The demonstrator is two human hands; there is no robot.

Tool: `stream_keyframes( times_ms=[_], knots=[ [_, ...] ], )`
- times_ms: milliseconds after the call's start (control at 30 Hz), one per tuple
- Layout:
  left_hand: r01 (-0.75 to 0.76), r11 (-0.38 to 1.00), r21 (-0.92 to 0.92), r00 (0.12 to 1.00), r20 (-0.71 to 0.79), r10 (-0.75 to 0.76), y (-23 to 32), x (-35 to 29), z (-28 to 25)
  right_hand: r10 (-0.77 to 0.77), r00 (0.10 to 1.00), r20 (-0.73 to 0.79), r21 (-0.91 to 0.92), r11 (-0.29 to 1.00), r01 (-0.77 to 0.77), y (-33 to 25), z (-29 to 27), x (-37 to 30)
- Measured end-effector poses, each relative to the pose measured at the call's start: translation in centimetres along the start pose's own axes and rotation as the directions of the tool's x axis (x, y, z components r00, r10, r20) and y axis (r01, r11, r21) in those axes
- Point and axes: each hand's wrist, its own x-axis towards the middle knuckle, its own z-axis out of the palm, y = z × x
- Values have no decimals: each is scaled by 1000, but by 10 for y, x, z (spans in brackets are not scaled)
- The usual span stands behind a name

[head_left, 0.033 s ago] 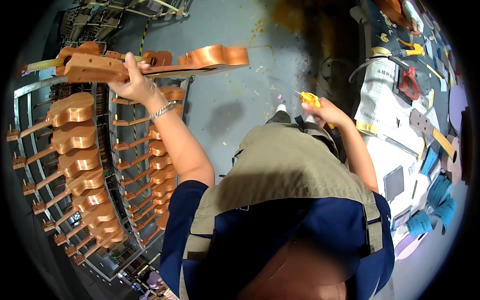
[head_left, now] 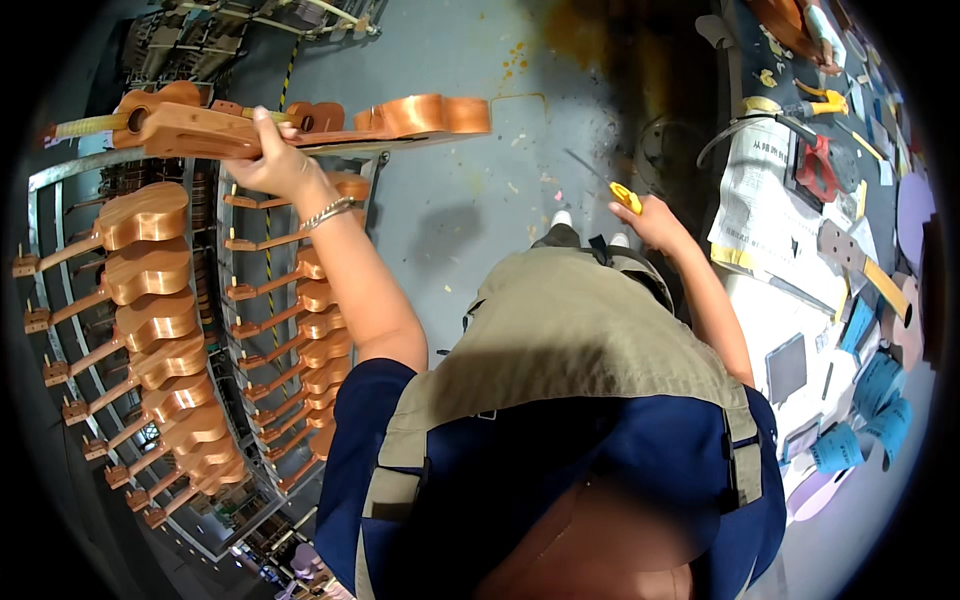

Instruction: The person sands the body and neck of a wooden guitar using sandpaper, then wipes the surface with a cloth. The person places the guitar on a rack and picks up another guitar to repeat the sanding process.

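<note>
My left hand is closed round the neck of a brown wooden ukulele, near its broad headstock. The instrument is held level at the upper left, its body pointing right and its headstock left. My right hand grips a yellow-handled tool with a thin grey blade slanting up and left; its exact kind is hard to make out. Nothing touches the blade, which stands over the floor.
Racks at the left hold several ukuleles in rows. Another ukulele lies behind the held one. The bench at the right carries newspaper, a red-handled tool, blue rolls and a ukulele neck. Another person's hand shows at its far end.
My right hand has turned slightly and the tool's blade now tilts more steeply upward. The ukulele in my left hand has shifted a little and rolled slightly.
</note>
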Motion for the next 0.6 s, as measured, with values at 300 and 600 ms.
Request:
stream_keyframes(
  times_ms=[300,600],
  knots=[
    [96,995,-34,991,-93,-99,15,24,-29,11,891,453,207,971,-117,-11,26,-2],
    [165,875,-456,853,511,106,8,44,-97,17,992,126,-81,997,-7,-44,-6,46]
  ],
)
